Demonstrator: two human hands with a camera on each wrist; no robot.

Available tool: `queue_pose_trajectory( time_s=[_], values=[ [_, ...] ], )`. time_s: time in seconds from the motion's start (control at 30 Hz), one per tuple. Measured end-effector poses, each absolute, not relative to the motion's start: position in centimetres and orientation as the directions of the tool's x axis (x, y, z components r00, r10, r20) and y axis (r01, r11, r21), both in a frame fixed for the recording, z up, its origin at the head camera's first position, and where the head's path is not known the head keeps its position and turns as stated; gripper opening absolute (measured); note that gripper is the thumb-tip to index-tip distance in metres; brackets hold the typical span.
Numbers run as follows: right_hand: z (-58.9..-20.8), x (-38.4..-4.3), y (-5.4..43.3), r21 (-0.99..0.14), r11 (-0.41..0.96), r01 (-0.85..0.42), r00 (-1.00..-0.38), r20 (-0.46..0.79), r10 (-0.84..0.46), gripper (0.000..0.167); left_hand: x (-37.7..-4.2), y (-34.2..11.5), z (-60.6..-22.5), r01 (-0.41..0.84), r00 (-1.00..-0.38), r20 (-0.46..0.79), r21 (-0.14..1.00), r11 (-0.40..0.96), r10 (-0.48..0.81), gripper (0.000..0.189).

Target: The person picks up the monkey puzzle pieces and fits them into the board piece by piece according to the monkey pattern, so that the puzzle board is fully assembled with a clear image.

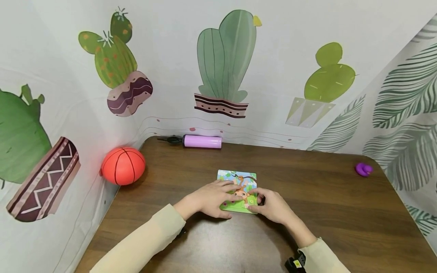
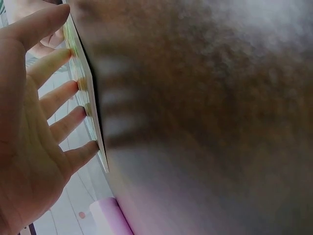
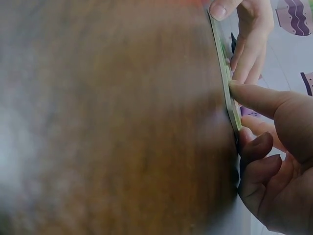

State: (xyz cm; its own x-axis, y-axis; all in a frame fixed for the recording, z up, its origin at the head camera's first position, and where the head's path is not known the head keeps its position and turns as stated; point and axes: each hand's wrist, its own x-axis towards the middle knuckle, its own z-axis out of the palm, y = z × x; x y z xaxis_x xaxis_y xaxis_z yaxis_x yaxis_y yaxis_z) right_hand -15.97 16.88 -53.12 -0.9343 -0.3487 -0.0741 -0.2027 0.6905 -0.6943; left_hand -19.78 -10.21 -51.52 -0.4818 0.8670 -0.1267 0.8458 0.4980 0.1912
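A small monkey jigsaw puzzle (image 1: 240, 194) with a blue and green picture lies flat on the table, in the middle of the head view. Over its left part reaches my left hand (image 1: 216, 198), fingers spread and nearly straight. In the left wrist view those fingertips (image 2: 80, 115) touch the face of the puzzle, while the thumb sits by its near edge. My right hand (image 1: 272, 205) holds the puzzle's right side, thumb and index finger on the face near the lower right corner. Its other fingers (image 3: 259, 169) curl beside the edge in the right wrist view.
Behind the puzzle, a purple hand pump (image 1: 203, 141) with a black nozzle lies along the table's back edge. A red toy basketball (image 1: 123, 166) sits at the left edge, and a purple rubber duck (image 1: 363, 169) at the far right. A cactus-print cloth (image 1: 170, 60) hangs behind the table.
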Motion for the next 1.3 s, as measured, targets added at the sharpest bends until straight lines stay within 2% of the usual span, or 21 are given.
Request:
queue_pose_trajectory(
  time_s=[0.47, 0.7, 1.3],
  values=[
    [-53.03, -16.06, 16.75, -0.687, 0.694, -0.215, -0.929, -0.075, -0.362, 0.043, -19.93, -10.18, -51.59, 0.841, -0.489, -0.136, 0.190, 0.507, 0.862, 0.069],
    [-52.79, -15.99, 17.15, -0.673, 0.698, -0.243, -0.922, -0.064, -0.382, 0.043, -19.90, -10.06, -51.37, 0.846, -0.473, -0.135, 0.205, 0.492, 0.871, 0.069],
    [-53.01, -16.18, 16.87, -0.689, 0.693, -0.212, -0.930, -0.077, -0.360, 0.036, -19.66, -9.93, -51.51, 0.847, -0.495, -0.129, 0.148, 0.510, 0.859, 0.059]
  ],
)
